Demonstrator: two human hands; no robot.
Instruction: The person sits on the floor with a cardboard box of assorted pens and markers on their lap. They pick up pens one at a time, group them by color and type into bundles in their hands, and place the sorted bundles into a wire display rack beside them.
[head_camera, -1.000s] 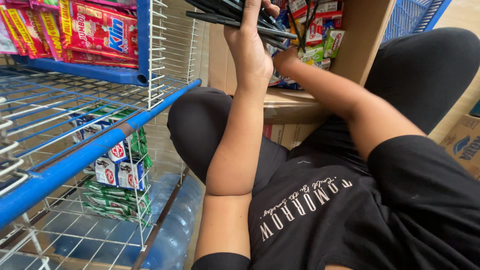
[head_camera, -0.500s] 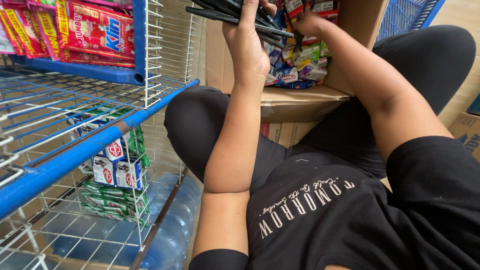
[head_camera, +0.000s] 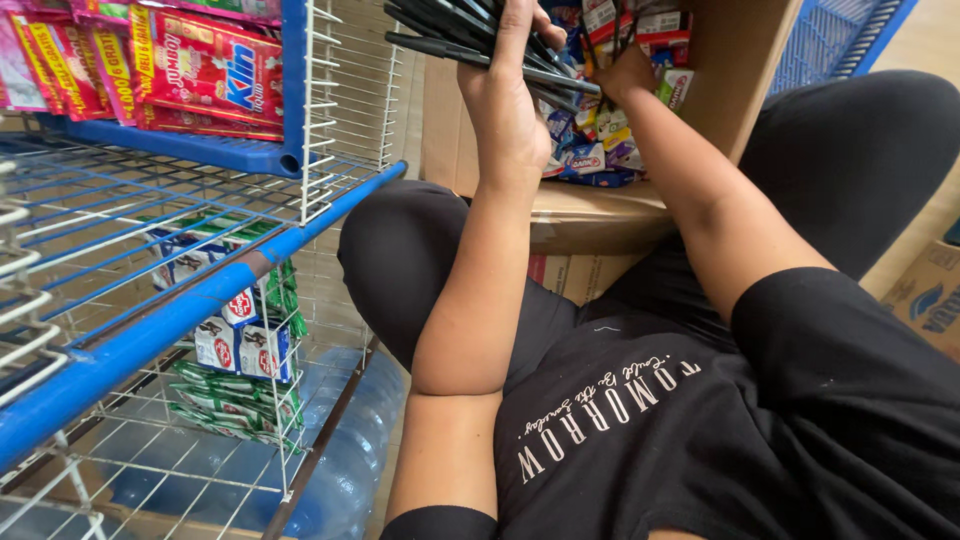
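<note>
My left hand is raised at the top of the view and is shut on a bundle of thin black sticks that fan out to the left. My right hand reaches into an open cardboard box that rests on my lap, among several small colourful packets. Its fingers are partly hidden by the packets and the sticks, so what they hold is unclear. I sit with both knees up, in black clothes.
A blue and white wire shelf rack stands close on my left, with red sachet packs on top and small cartons below. A large water bottle lies under it. Another cardboard box is at the right.
My right hand has moved deeper into the box among the packets. My left hand has stayed up with the black sticks.
</note>
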